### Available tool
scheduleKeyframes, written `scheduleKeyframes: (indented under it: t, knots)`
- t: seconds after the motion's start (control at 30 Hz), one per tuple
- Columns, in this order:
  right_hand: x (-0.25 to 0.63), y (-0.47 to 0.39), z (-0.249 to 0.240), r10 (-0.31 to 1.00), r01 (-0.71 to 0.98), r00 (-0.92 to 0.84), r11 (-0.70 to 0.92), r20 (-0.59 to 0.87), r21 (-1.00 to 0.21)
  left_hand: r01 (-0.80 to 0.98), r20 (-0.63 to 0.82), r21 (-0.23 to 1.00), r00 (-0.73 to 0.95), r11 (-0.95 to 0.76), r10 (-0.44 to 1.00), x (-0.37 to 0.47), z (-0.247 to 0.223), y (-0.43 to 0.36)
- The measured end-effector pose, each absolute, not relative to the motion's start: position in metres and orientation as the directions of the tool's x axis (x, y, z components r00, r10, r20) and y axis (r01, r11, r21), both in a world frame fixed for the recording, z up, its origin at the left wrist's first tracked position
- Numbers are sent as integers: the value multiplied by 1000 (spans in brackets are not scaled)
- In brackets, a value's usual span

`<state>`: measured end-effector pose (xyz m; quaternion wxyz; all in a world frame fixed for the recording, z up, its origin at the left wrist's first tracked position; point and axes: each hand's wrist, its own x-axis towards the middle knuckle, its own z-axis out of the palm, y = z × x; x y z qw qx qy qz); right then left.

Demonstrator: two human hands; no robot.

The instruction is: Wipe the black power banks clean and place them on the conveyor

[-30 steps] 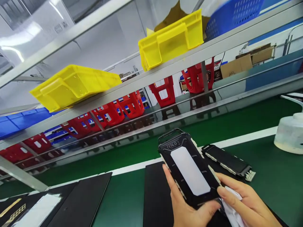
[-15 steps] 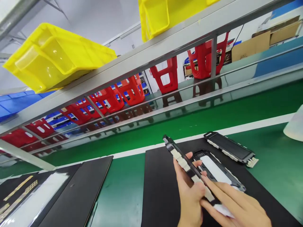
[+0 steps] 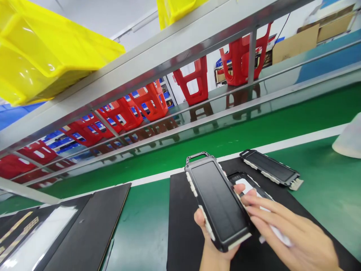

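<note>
My left hand (image 3: 216, 250) is wrapped round the lower part of a solar power bank (image 3: 217, 195), thumb on its left edge and fingertips on its right. Its dark panel faces me, and a carrying loop is at the top. My right hand (image 3: 296, 229) is beside its lower right edge, fingers extended together; a small white piece (image 3: 280, 235), its kind unclear, shows under them. Behind lies a second power bank (image 3: 248, 180), with a white area on its upward face, partly covered by my hands. A third power bank (image 3: 272, 166) rests farther right, panel up.
A black mat (image 3: 183, 226) covers part of the green bench (image 3: 141, 222). At left are a dark board (image 3: 90, 226) and a clear plastic sheet (image 3: 45, 241). A metal rail (image 3: 141, 56) carries yellow bins (image 3: 56, 56). Red frames (image 3: 194, 82) stand behind; a translucent container (image 3: 349, 139) is at right.
The power bank in my left hand has turned from edge-on to panel facing me. My right hand has shifted right, off its lower end. The view has moved slightly.
</note>
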<state>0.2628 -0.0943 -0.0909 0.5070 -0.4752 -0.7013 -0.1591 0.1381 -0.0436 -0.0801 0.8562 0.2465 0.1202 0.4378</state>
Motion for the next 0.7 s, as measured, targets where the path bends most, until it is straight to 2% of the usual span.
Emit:
scheduleKeyframes:
  t: [0.1,0.2,0.23,0.27,0.3,0.37,0.43,0.53,0.6,0.7]
  knots:
    - [262,-94,-98,506,831,-100,517,857,-208,-682,-14,548,571,484,821,138,-85,-43]
    - [256,-88,-106,494,864,-134,483,859,-144,-572,-85,667,578,477,812,140,-86,-41]
    - [254,-85,-109,505,864,-96,471,858,-181,-536,-128,710,540,457,832,142,-85,-40]
    - [253,-80,-112,541,829,-7,473,841,-298,-510,-171,744,480,432,861,144,-84,-37]
    - [253,-75,-114,603,744,117,473,789,-472,-490,-204,769,421,411,884,147,-83,-35]
    - [256,-63,-117,753,442,345,397,561,-804,-441,-239,807,364,393,900,153,-82,-28]
    - [265,-48,-117,838,170,455,250,301,-953,-359,-247,858,339,368,908,157,-85,-22]
    - [284,-16,-117,864,-43,499,107,72,-993,-189,-199,954,176,232,964,158,-102,-16]
    - [299,13,-117,863,-202,499,30,-77,-979,-71,-139,987,44,142,989,154,-119,-16]
    - [318,66,-115,833,-386,513,10,-206,-922,64,-34,997,-96,40,995,148,-143,-19]
